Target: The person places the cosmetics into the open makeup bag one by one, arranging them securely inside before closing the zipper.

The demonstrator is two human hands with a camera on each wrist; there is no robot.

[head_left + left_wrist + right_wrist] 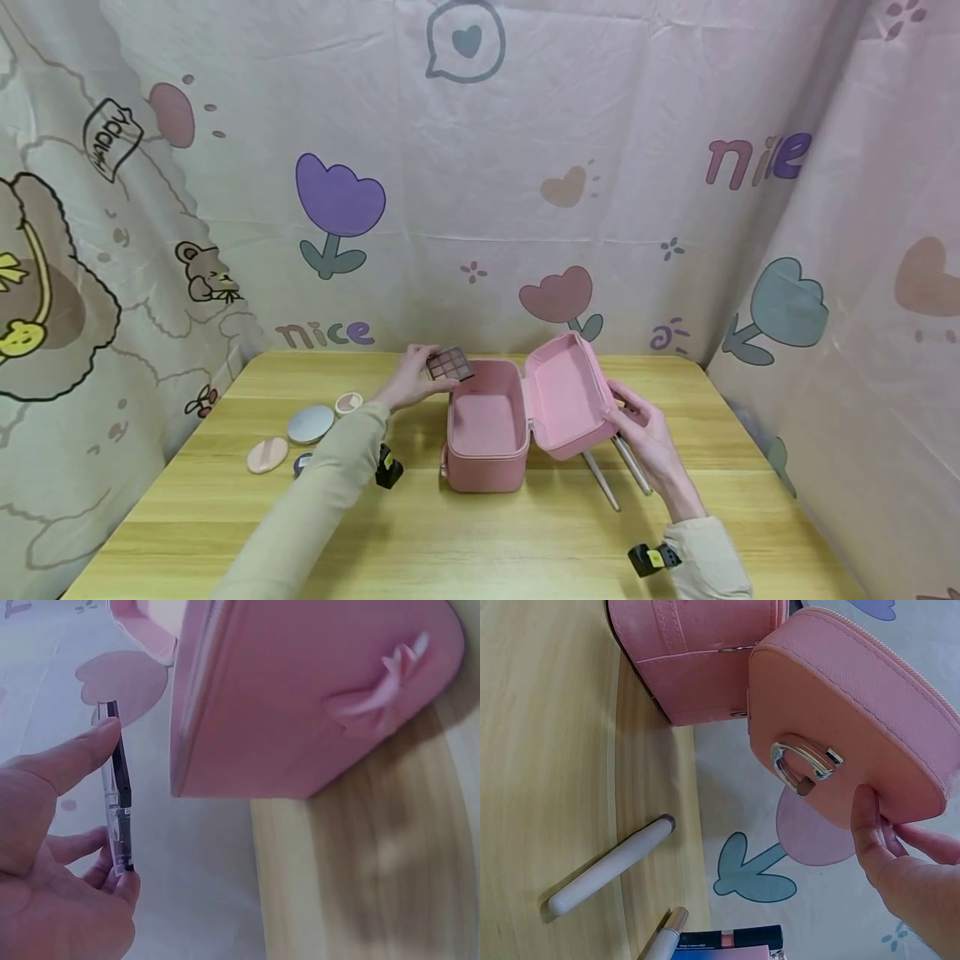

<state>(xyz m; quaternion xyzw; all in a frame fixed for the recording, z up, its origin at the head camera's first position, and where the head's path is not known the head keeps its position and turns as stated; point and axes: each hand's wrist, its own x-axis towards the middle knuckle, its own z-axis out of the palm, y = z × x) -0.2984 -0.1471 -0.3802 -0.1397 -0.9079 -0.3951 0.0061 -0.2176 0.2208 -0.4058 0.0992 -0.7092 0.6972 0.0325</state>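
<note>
An eyeshadow palette [450, 364] with several pans is pinched between the thumb and fingers of my left hand [414, 379]. It hovers over the back left rim of a pink makeup case [487, 471]. Seen edge-on in the left wrist view, the palette [118, 780] has a clear cover and a dark base. The case stands with its lid [567, 392] swung out to the right, and its inside shows pink lining. My right hand [645, 433] holds the lid by its outer edge, thumb on one face. A bow [382, 690] and a handle [806, 761] decorate the case.
Left of the case lie a powder puff [267, 456], a round silvery compact [311, 424], a small round pan [348, 404] and a dark round item [302, 463] partly behind the sleeve. Makeup brushes [602, 482] and a dark tube [742, 937] lie on the right. A printed curtain [450, 208] surrounds the table.
</note>
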